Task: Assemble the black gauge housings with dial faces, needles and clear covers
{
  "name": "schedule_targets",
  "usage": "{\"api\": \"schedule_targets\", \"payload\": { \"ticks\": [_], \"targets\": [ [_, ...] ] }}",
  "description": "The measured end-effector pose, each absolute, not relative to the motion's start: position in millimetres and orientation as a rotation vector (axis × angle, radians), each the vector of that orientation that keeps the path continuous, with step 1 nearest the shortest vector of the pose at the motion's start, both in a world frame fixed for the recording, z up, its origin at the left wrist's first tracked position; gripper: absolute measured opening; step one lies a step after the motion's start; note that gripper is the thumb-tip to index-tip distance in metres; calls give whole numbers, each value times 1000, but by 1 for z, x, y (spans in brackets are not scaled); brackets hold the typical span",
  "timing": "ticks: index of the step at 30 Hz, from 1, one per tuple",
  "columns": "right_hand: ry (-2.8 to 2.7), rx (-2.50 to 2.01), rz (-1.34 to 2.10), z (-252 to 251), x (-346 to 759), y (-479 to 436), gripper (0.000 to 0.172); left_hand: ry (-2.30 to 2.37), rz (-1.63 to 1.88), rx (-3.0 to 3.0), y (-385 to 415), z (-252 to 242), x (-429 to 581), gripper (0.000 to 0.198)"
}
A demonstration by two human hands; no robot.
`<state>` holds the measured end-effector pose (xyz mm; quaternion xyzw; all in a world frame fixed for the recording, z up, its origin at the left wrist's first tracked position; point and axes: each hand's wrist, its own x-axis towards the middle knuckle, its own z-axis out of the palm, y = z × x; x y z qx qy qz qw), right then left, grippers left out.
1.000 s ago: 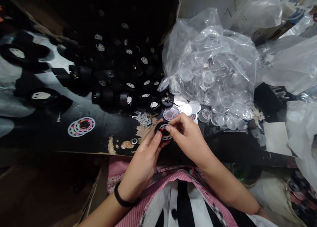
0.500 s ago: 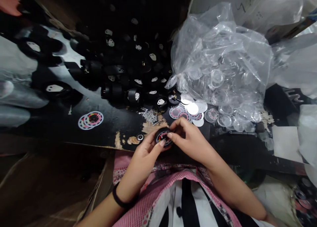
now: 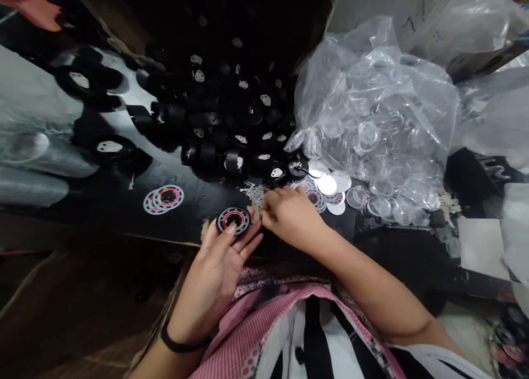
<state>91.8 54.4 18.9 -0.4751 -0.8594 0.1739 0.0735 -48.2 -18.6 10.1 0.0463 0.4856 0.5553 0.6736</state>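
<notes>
My left hand [image 3: 219, 263] holds a round black pressure gauge [image 3: 233, 221], its dial face up with red and white markings; the thumb presses on the face. My right hand [image 3: 291, 216] is at the near edge of a pile of small white gauge pointers [image 3: 253, 191]. Its fingers are pinched together, and whatever is between them is hidden. Just beyond that hand, printed dial discs [image 3: 314, 198] and plain silvery discs [image 3: 328, 185] lie in a loose heap. Two or three more dial discs [image 3: 169, 197] overlap on the bench to the left.
Many black gauge housings [image 3: 198, 153] with white plates crowd the back of the bench. A clear plastic bag [image 3: 372, 103] of transparent round covers stands at right, with loose covers [image 3: 380, 205] before it. White paper [image 3: 481, 247] lies far right. The bench's front edge [image 3: 165, 238] runs near my body.
My hands have parted. The left has carried the gauge leftward; the right has let go of it and moved forward and left to the pointers. The view has shifted slightly.
</notes>
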Motion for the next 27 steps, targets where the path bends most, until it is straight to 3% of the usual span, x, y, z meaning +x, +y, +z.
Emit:
{"api": "schedule_targets", "payload": {
  "ticks": [4,18,21,27],
  "targets": [
    [-2293,-1308,864,26,106,48,2,962,1125,-122,-8,15,-44,20],
    [-2059,-1389,840,40,127,24,10,1018,1379,366,-12,14,-20,19],
    [-1928,-1290,980,43,129,22,9,1104,1341,376,-7,12,-18,25],
    [-2004,-1436,921,45,131,19,11,1083,1188,416,-6,9,-7,30]
  ]
}}
